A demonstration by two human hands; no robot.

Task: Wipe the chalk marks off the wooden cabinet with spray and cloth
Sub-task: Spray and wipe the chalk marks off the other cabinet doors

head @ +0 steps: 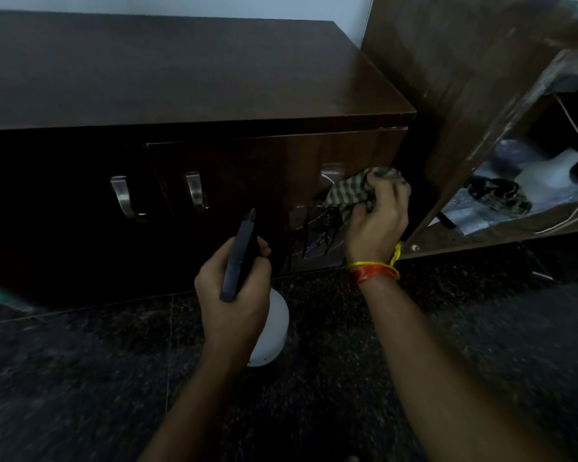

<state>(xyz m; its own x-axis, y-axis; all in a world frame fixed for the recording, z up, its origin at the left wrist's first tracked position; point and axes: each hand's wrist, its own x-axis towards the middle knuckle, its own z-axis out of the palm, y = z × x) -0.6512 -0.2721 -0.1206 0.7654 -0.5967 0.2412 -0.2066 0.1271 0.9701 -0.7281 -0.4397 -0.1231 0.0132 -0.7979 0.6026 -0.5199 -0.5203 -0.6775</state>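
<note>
A low dark wooden cabinet (194, 71) fills the upper left. White chalk marks (314, 228) with wet drips running down show on its right door. My right hand (377, 218) grips a green checked cloth (351, 191) bunched against that door, just above the marks. My left hand (237, 291) grips a spray bottle by its dark trigger head (241, 258), nozzle pointing at the door; the white bottle body (271, 331) hangs below my hand.
Two metal handles (124, 198) (196, 191) sit on the cabinet doors. A lighter wooden shelf unit (447, 95) stands at the right, holding a second checked cloth (501, 196), papers and a white cable. Dark speckled stone floor (314, 395) lies below.
</note>
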